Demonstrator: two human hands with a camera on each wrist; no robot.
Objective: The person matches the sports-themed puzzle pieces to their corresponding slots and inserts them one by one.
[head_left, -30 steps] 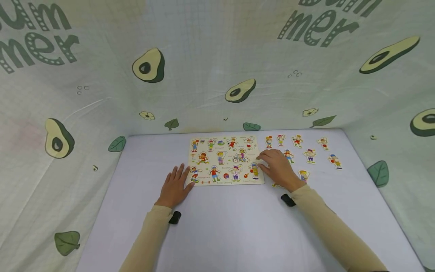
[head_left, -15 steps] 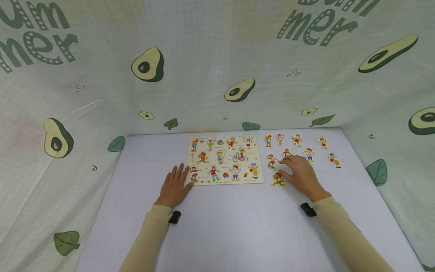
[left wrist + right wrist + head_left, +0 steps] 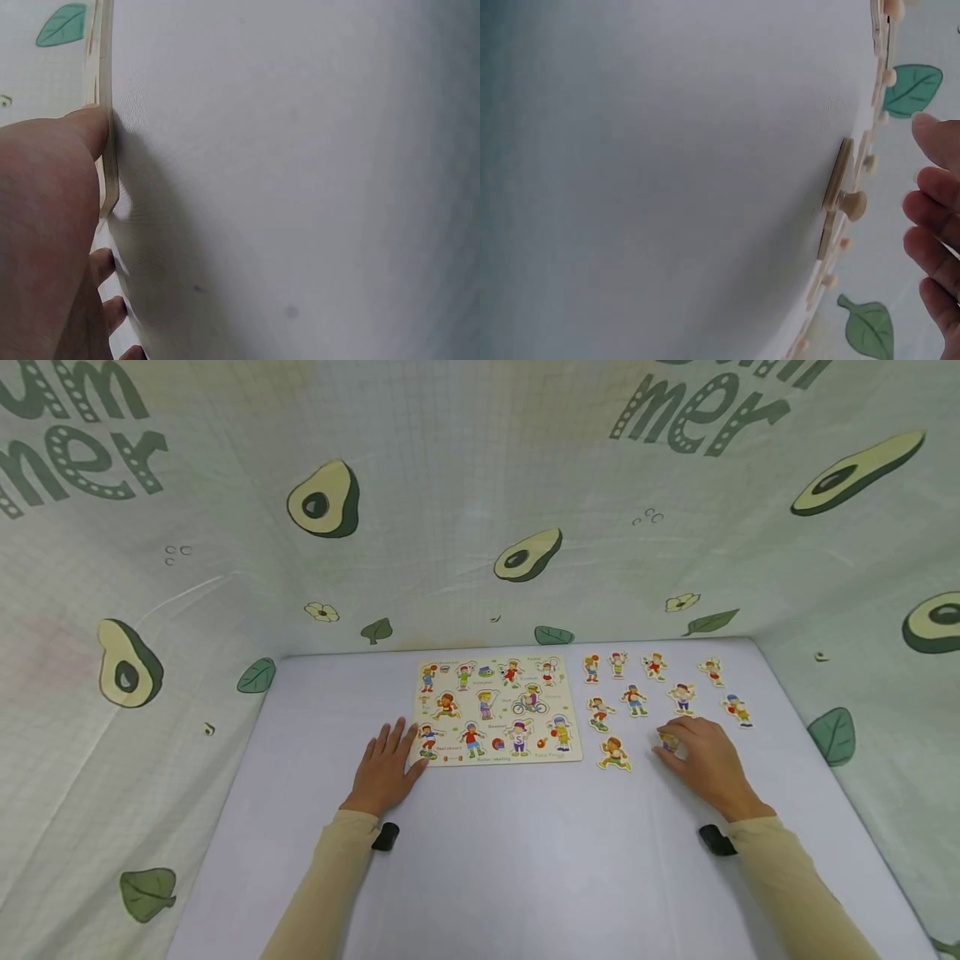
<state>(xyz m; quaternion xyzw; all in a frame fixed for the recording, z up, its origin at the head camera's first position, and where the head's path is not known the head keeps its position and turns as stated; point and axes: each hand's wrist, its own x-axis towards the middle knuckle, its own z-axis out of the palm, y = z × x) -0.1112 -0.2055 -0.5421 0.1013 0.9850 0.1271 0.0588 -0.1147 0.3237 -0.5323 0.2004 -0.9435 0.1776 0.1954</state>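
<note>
My left hand [image 3: 381, 770] lies flat with spread fingers at the near left corner of the wooden puzzle board [image 3: 525, 758], thumb touching its edge. The left wrist view shows the thumb on the board's rim [image 3: 106, 150]. My right hand [image 3: 708, 764] hovers over a small figure puzzle piece [image 3: 667, 742], which it partly covers. In the right wrist view its loosely bent fingers [image 3: 930, 251] stand apart from a piece's round wooden knob [image 3: 853, 204]. A runner piece [image 3: 615, 754] and a skateboarder piece [image 3: 600, 713] lie between that hand and the board.
Several more knobbed figure pieces, among them a baseball piece [image 3: 682, 698] and a roller skater piece [image 3: 634, 700], lie toward the back right of the white table [image 3: 510, 860]. An avocado-printed cloth [image 3: 427, 543] hangs behind and at both sides.
My right hand has moved from the board's right edge rightward to the figure piece, uncovering the skateboarder, runner and roller skater pieces. My left hand has stayed in place.
</note>
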